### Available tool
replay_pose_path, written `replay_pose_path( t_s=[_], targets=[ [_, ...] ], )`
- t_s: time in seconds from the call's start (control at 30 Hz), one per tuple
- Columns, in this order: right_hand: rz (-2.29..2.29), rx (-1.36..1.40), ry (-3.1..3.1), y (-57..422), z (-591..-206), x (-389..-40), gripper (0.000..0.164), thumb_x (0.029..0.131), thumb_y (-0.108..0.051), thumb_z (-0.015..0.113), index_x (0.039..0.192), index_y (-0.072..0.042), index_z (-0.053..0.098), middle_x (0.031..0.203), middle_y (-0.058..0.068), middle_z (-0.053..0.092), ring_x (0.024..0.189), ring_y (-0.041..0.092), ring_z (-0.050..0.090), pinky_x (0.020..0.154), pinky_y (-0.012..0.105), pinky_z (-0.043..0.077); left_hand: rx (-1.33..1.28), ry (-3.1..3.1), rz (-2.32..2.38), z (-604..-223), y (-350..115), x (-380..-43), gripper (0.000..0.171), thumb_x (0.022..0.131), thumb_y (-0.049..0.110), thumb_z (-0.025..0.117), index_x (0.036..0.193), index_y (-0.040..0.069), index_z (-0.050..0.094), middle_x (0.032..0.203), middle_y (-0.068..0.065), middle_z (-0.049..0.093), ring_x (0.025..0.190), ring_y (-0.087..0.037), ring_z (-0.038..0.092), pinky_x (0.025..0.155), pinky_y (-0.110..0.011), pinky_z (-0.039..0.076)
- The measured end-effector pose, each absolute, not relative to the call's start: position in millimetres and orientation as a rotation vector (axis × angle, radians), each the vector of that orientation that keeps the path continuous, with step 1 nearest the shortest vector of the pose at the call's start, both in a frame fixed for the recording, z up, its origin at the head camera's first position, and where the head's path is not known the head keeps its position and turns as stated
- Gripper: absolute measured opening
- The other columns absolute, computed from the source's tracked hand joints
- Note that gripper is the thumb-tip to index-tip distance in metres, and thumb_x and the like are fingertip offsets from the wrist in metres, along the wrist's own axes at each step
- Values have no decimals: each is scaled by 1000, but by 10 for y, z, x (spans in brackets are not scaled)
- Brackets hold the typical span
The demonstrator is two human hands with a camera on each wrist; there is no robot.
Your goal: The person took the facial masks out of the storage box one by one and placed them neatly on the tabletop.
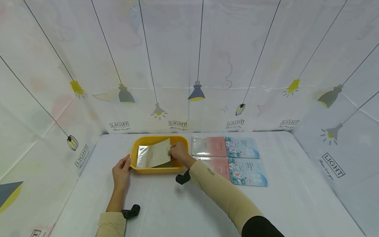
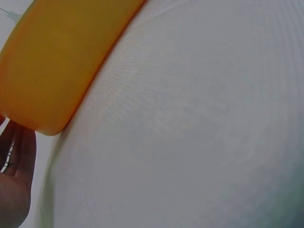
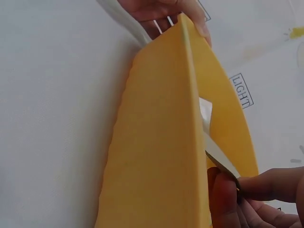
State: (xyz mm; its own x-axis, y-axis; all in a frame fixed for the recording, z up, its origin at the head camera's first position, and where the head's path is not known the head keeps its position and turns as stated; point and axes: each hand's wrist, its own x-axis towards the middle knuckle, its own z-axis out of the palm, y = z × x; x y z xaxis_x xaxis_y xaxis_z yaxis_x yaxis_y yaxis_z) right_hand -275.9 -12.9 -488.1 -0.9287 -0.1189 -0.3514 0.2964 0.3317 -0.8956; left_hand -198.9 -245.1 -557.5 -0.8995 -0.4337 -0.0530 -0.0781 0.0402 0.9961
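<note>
A yellow plastic basket (image 1: pixel 160 171) stands at the back left of the white table. At its left end, my left hand (image 1: pixel 120 172) touches the outer wall with fairly straight fingers, seen also in the left wrist view beside the yellow wall (image 2: pixel 61 66). My right hand (image 1: pixel 180 154) reaches over the right side and pinches the edge of a cream sheet-mask packet (image 1: pixel 158 154) between thumb and fingers. That packet (image 3: pixel 221 154) is tilted up inside the basket, its far part silvery and glossy. Beneath it a darker, olive packet (image 1: pixel 167 164) shows partly; the rest is hidden.
Right of the basket lie pink packets (image 1: pixel 211 146) and blue floral packets (image 1: pixel 248 171) in two rows, side by side. My right forearm partly covers the lower pink one. White cloth walls with printed lamps (image 1: pixel 196 92) rise behind the table and at its sides.
</note>
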Motion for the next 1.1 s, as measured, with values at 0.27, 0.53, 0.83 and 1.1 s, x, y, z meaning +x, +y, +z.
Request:
replay_pose_path(
  t_s=[0.27,0.53,0.83,1.1],
  targets=[
    [-1734,148,2166,-28,-4822,-2786,23,82,5,64,105,5,65,93,13,64,68,18,60,66,31,61,508,-2044,-1943,-5591,-2459,-1993,42,101,32,52,133,6,58,137,-13,59,106,-7,60,78,-8,52],
    [-1773,116,2134,135,-4735,-2795,27,83,6,62,109,7,65,98,17,67,67,16,63,74,36,62,511,-2063,-1932,-5579,-2459,-1979,43,101,33,51,134,6,58,138,-12,57,110,-9,59,79,-7,51],
    [-1801,108,2162,299,-4659,-2788,25,82,6,62,107,6,66,93,15,68,63,14,62,74,38,62,551,-2090,-1927,-5563,-2456,-1986,44,102,35,50,136,8,56,141,-9,56,113,-8,57,80,-6,51],
    [-1831,118,2145,483,-4635,-2830,28,83,5,62,111,4,65,102,17,70,67,16,64,68,30,61,573,-2085,-1942,-5561,-2437,-1990,44,102,36,50,136,9,56,142,-6,55,116,-8,56,81,-6,50]
  ],
)
